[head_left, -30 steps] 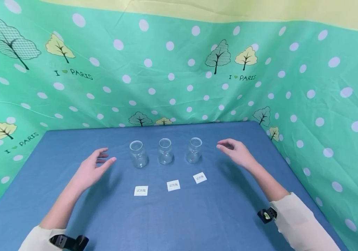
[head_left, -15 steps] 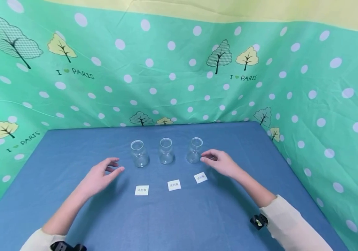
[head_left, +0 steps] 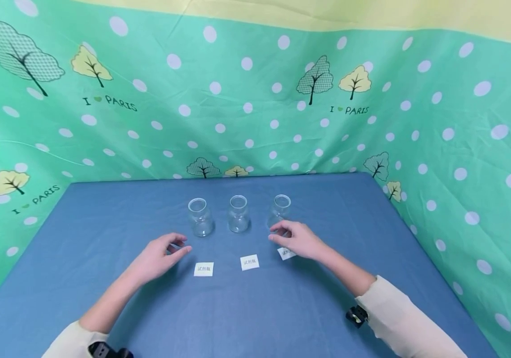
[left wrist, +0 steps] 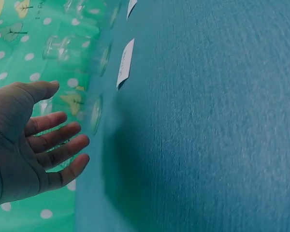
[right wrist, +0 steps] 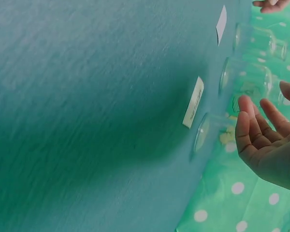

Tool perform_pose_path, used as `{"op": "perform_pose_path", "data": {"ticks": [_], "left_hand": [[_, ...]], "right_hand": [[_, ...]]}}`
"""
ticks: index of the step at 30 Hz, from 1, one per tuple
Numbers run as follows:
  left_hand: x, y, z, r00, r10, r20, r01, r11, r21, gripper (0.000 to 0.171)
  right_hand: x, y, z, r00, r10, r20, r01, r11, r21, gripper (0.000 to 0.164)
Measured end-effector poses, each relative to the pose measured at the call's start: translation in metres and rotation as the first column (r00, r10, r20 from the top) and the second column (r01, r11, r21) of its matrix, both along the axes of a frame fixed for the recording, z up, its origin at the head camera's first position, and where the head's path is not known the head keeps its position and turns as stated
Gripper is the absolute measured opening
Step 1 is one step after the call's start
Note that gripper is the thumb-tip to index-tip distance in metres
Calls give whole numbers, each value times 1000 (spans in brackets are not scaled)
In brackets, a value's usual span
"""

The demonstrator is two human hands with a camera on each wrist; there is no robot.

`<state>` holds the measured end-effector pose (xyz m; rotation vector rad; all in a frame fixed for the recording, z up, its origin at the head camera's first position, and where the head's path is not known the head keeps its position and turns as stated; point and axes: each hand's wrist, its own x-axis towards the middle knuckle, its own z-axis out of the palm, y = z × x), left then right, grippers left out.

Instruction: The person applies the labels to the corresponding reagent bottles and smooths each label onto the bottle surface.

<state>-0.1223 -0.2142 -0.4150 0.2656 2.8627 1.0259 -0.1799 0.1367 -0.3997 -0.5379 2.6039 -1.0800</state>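
Three clear glass jars stand upright in a row: a left jar [head_left: 200, 220], a middle jar [head_left: 238, 216] and a right jar [head_left: 281, 206]. Before them lie a left paper label [head_left: 204, 269], a middle label [head_left: 249, 262] and a right label [head_left: 285, 253], each with printed characters. My left hand [head_left: 162, 256] hovers just in front and left of the left jar, holding nothing, its fingers apart in the left wrist view. My right hand [head_left: 299, 240] is held above the table, fingers loosely bent around nothing. It hides part of the right jar and the right label in the head view.
A blue cloth [head_left: 255, 318] covers the table. Behind and along the sides hangs a green dotted curtain [head_left: 246, 89] with printed trees. Each forearm wears a black camera, one on the left sleeve [head_left: 72, 340] and one on the right sleeve [head_left: 403, 318].
My right hand has moved left and nearer, from beside the right jar to in front of it. My left hand has moved right and nearer. Jars and labels stay put.
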Motion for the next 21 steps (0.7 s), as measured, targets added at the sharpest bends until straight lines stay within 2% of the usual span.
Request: {"op": "perform_pose_path", "data": {"ticks": [8,21], "left_hand": [[-2,6,-6,1000,-21,-18,21,1000,5,42],[-3,11,-11,998,-52,36,51,999,14,33]], "right_hand": [[2,-12,-2,1000,23,-4,-23,1000,6,33],[8,-40,-10,995,102,10,-102,995,-24,31]]}}
